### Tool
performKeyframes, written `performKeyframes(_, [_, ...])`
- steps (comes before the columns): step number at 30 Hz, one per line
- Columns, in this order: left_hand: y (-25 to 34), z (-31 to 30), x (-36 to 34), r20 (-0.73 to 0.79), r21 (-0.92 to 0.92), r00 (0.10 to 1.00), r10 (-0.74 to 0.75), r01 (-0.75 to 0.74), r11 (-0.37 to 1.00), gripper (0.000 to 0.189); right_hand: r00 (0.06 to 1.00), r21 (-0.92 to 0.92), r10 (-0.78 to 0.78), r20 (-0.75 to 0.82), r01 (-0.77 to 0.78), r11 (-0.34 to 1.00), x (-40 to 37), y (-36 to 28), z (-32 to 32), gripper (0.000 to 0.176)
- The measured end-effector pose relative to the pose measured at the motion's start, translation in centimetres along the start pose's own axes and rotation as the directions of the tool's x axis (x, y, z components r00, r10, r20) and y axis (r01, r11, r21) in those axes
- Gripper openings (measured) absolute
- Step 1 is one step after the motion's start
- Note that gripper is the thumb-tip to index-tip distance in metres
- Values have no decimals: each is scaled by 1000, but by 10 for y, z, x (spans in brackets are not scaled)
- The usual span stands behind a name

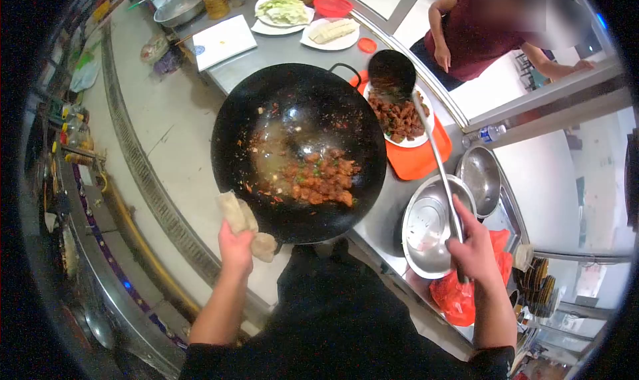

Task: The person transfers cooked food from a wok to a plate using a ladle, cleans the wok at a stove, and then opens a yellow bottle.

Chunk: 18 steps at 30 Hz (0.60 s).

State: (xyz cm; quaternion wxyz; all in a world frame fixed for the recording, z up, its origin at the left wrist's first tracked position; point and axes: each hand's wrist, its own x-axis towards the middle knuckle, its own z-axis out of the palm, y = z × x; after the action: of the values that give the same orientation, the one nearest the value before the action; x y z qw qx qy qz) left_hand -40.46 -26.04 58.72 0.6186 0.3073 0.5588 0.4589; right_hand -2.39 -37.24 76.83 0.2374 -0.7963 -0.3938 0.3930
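My left hand is closed around a folded beige cloth at the near rim of a black wok, gripping the wok through it. Reddish-brown fried meat pieces with green bits and oily sauce lie in the wok. My right hand is wrapped around the long metal handle of a ladle. The ladle's dark bowl is over the far part of a white plate heaped with similar meat. Part of the plate is hidden under the ladle.
An orange tray lies under the plate. Metal bowls and a red plastic bag stand at right. Plates of lettuce and pale strips sit on the far counter. A person in maroon stands beyond the window frame.
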Motion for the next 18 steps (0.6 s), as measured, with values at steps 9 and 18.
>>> performKeyframes(9, [3, 1, 4, 20, 23, 999, 30, -31, 999, 55, 954, -698, -77, -290, -157, 698, 40, 34, -5, 77])
performKeyframes(18, [7, -1, 2, 16, -8, 1000, 13, -13, 1000, 55, 934, -771, -173, -313, -144, 620, 42, 72, 0, 79])
